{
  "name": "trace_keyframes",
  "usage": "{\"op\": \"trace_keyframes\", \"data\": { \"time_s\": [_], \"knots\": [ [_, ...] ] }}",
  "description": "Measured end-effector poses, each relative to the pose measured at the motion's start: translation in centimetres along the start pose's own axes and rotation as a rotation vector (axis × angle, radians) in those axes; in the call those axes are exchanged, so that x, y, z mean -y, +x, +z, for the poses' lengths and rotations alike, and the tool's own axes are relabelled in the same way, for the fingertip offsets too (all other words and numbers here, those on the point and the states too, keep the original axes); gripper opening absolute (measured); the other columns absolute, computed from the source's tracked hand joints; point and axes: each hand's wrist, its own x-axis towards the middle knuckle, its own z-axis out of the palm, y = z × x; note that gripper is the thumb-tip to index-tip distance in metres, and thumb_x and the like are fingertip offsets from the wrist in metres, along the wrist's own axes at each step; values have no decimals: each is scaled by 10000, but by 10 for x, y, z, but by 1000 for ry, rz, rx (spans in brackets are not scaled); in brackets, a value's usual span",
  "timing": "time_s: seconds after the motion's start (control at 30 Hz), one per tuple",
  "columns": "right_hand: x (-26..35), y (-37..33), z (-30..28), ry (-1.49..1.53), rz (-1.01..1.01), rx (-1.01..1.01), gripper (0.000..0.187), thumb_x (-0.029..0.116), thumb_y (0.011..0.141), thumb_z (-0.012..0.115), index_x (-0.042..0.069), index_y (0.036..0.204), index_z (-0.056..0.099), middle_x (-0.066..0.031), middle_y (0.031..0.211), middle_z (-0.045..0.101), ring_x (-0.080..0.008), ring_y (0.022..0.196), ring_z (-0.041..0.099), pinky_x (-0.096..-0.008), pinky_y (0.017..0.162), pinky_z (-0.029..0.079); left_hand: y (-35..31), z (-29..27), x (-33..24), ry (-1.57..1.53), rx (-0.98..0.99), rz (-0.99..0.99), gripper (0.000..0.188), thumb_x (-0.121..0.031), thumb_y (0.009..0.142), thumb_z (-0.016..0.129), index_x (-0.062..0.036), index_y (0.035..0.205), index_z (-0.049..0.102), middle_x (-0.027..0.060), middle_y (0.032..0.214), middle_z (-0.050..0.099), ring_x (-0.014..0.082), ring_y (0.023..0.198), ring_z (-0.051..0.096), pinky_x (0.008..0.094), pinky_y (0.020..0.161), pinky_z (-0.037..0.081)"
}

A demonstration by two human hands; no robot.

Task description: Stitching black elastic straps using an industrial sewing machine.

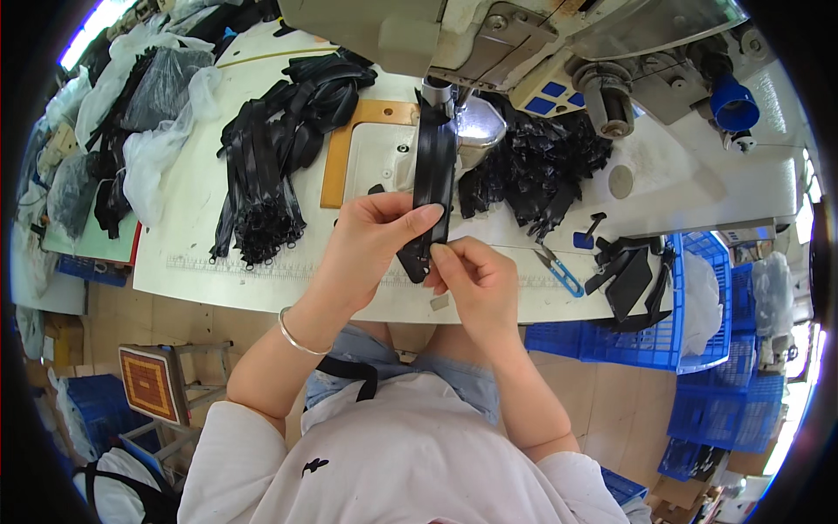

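Observation:
A long black zipper strip (434, 166) runs from under the sewing machine's (371, 31) needle area down toward the table's front edge. My left hand (380, 236) is closed on it, thumb lying across the top. Just below and to the right, my right hand (478, 284) pinches the strip's near end between thumb and fingers. Beside my left hand lies a bundle of black zippers (262, 175), their pulls gathered at the near end. A heap of crumpled black pieces (546, 162) sits right of the needle, under the machine's lamp light.
Blue-handled thread snips (561, 272) and flat black pieces (630, 284) lie at the table's right. A blue plastic basket (703, 301) stands against that corner. Plastic-wrapped bundles (166, 96) crowd the far left. A stool (154, 384) is on the floor at left.

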Motion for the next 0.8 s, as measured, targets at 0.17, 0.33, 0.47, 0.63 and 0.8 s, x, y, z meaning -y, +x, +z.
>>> {"op": "trace_keyframes", "data": {
  "time_s": [0.17,0.33,0.47,0.63,0.8],
  "knots": [
    [-4,-4,4,-38,-100,-13,91,76,863,637,-10,835,628,-57,679,634,-96,615,589,-242,560,443,-1,5,6,-82,-54,14,118,-112,847,699,4,848,679,0,740,630,46,655,549,197,568,432],
    [-1,-5,2,-185,-232,-60,87,63,853,637,-18,825,621,-70,667,614,-110,595,568,-243,546,430,-1,5,4,-206,-5,-59,108,-72,855,676,3,933,670,7,791,645,55,673,580,195,572,466],
    [3,-6,1,-175,-215,-40,67,20,862,614,-23,810,617,-42,671,620,-69,624,558,-211,576,419,1,11,-7,-290,36,-52,149,-50,863,655,-4,1004,658,4,840,651,55,683,593,198,586,483],
    [5,-5,1,-172,-194,-54,64,19,853,619,-18,802,626,-32,652,618,-66,603,554,-208,555,406,4,7,-1,-380,88,-73,236,-54,862,648,-55,1098,635,6,911,664,73,800,616,225,701,502],
    [7,-7,1,-176,-191,-45,54,13,850,620,-17,805,628,-29,645,619,-63,599,558,-209,554,408,3,8,1,-382,86,-64,275,-48,863,646,-73,1135,618,3,936,659,75,829,610,230,714,502]
  ]
}}
